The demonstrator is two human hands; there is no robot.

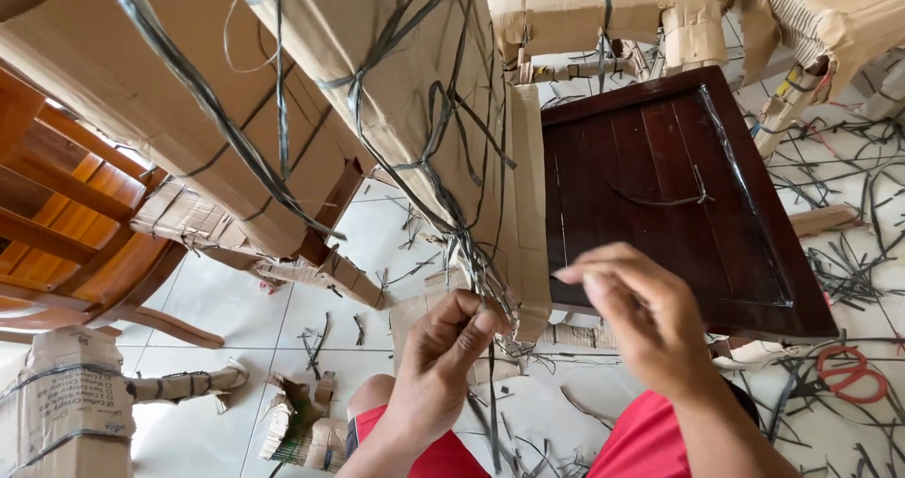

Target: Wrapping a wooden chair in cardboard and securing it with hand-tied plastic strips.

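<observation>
While the left hand (436, 370) pinches a bundle of dark plastic straps (471, 261) between thumb and forefinger, its fingers (471, 327) are clamped together on the strands just below the corner of a cardboard-wrapped furniture part (396, 91). The straps run up from that pinch and spread across the cardboard in loose, crossing lines; one strand hangs straight down past the wrist. The right hand (641, 318) hovers just beside the left, slightly higher, its fingers (589, 266) curled with the tips drawn close together — whether they grip a strand cannot be told from this angle.

Behind the right hand lies a dark brown wooden panel (660, 205), slatted and glossy, with one short strap piece resting on it. Its left edge meets the wrapped part. More cardboard-wrapped pieces (584, 7) stand beyond the panel at the top.

At the left, an unwrapped orange-brown wooden chair (66, 223) shows its slats, and a wrapped bundle (66, 412) stands below it. The white tiled floor (236, 318) is littered with cut strap ends and torn cardboard scraps. A pair of red-handled scissors (853, 374) lies on the floor at the right, well apart from both hands. The person's red shorts (641, 440) show at the bottom edge.
</observation>
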